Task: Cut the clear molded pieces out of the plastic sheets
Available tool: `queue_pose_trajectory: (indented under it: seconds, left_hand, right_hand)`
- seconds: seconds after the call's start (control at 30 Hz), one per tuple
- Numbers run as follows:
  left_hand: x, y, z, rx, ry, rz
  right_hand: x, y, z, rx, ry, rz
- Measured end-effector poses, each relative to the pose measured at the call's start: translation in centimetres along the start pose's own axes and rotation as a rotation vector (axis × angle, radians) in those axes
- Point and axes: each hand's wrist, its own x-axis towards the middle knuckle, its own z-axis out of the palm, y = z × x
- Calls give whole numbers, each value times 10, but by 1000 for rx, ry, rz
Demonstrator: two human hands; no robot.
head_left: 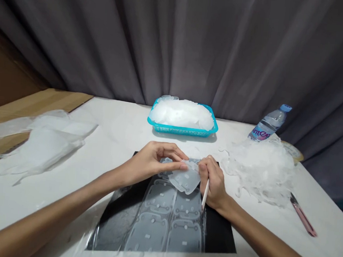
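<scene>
My left hand (153, 161) pinches a loose translucent silicone piece (184, 180) by its upper edge, lifting it off a moulded silicone sheet (163, 216). That sheet, with several rounded-rectangle shapes, lies on a black mat (218, 236). My right hand (213, 181) is closed around a thin white stick tool (204, 194), its tip pointing down beside the lifted piece, and its fingers touch the piece's right edge.
A turquoise basket (182, 129) heaped with translucent pieces stands at the back centre. A pile of clear trimmings (258, 169) lies at right, with a water bottle (269, 123) behind it and a pink utility knife (302, 216) near the right edge. Clear plastic bags (36, 142) lie at left.
</scene>
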Motion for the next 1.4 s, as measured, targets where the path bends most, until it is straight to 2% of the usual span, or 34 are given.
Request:
queue_pose_trajectory:
  seconds: [0.43, 0.53, 0.6, 0.7, 0.8, 0.83, 0.9, 1.0, 1.07, 1.13, 1.23, 1.3, 1.4]
  left_hand:
    - [0, -3, 0, -2, 4, -34]
    - [0, -4, -8, 59, 33, -10]
    - [5, 0, -18, 109, 100, 19]
    - [29, 10, -42, 105, 303, 95]
    - [72, 18, -72, 139, 539, 211]
    - [87, 18, -83, 197, 578, 219]
    - [114, 15, -100, 392, 580, 161]
    - [125, 4, -108, 495, 610, 150]
    - [106, -3, -98, 530, 582, 182]
    - [70, -11, -77, 549, 464, 218]
    - [2, -24, -40, 580, 74, 241]
    - [-37, -33, -21, 637, -96, 191]
    - [-68, -45, -4, 757, -130, 141]
  right_hand:
    - [-2, 2, 1, 11, -15, 85]
    - [-2, 2, 3, 16, -4, 159]
    - [-1, 2, 4, 10, -1, 195]
    - [0, 2, 6, -20, -10, 158]
    - [1, 2, 8, -42, -21, 97]
    - [1, 2, 8, -49, -24, 84]
    - [2, 1, 9, -63, -26, 66]
    - [2, 0, 8, -70, -23, 54]
    - [1, -1, 7, -57, -16, 36]
    - [0, -1, 5, -20, -13, 22]
    - [-2, 0, 1, 118, -53, 70]
    - [1, -1, -2, 225, -114, 145]
    - [8, -8, -6, 295, -241, 243]
